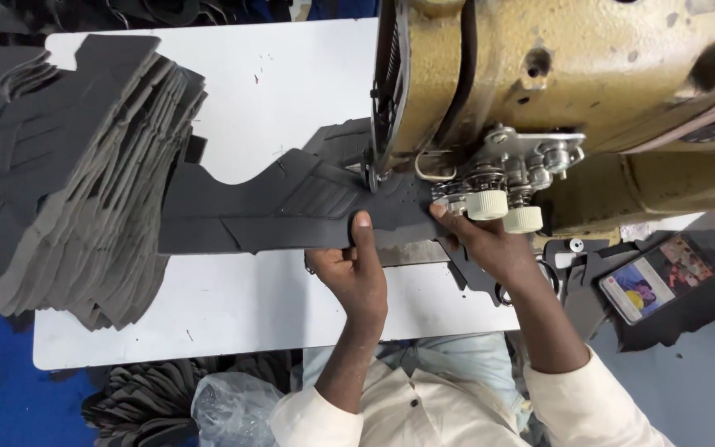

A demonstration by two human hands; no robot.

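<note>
Dark cut piece is pinched at its near edge by left hand fingers. It is pressed flat under the sewing machine by right hand fingers, on the white worktop.

Head camera, steeply downward, close over table

Bright, even light — soft shadows, edges perhaps slightly blurred.
</note>
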